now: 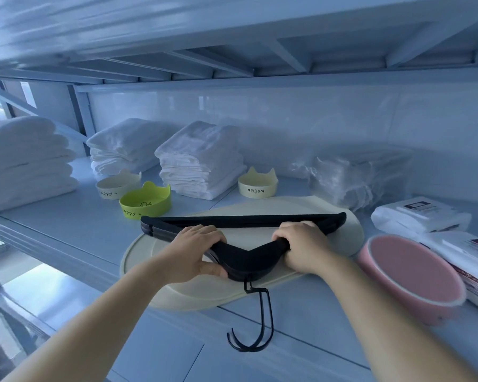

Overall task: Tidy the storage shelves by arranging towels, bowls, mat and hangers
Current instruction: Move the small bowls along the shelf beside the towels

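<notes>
A stack of black hangers [243, 220] lies on a cream oval mat [342, 230] at the shelf's front, hooks pointing toward me over the edge. My left hand [196, 250] grips the hangers' left arm near the neck. My right hand [304, 248] grips their right arm. Behind the mat stand a green bowl [146, 201] and two cream bowls, one on the left [116, 184] and one marked "Enjoy" [257, 184]. Stacks of folded white towels sit at the back left [122, 146], back middle [202, 161] and far left [25, 161].
A pink round bowl [411, 277] lies upside down right of the mat. White packets [420, 216] and clear plastic-wrapped bundles [359, 177] fill the right side. Another shelf [260, 37] hangs close overhead. The shelf's front edge [66, 260] runs below my forearms.
</notes>
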`<state>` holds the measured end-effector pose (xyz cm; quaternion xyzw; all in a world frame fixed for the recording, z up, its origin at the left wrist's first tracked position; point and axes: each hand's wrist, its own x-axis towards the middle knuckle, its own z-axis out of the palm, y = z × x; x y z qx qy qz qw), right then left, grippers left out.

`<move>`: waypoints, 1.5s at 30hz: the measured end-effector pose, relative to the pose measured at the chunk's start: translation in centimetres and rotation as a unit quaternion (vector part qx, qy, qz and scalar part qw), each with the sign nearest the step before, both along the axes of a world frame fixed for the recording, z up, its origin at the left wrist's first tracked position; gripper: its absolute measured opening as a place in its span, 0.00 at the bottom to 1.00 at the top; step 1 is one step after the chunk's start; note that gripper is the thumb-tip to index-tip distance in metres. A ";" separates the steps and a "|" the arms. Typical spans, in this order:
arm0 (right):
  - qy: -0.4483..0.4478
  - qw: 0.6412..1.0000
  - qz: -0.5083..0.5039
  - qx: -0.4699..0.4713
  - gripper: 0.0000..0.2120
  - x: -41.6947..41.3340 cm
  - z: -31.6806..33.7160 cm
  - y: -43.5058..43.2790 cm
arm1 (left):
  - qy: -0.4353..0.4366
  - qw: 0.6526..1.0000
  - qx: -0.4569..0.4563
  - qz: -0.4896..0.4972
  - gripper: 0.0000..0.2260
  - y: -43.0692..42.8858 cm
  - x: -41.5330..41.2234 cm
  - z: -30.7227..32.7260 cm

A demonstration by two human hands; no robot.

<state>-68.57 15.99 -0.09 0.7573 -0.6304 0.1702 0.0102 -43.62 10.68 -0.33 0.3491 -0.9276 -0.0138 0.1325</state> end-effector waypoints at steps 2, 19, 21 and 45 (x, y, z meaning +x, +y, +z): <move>0.001 1.000 -0.008 -0.006 0.15 -0.3 0.1 0.2 | -0.003 1.000 0.004 0.001 0.30 0.1 -0.4 0.1; 0.019 1.000 0.002 -0.023 0.14 -0.7 0.1 0.9 | 0.072 0.996 0.047 0.031 0.39 3.9 1.3 -1.2; 0.018 1.000 0.000 -0.024 0.14 -0.9 0.1 1.0 | 0.074 0.996 0.048 0.026 0.39 4.1 1.3 -1.3; -0.011 1.000 -0.027 -0.001 0.16 -1.2 0.0 1.6 | -0.055 0.997 -0.049 0.017 0.36 4.3 -2.1 0.3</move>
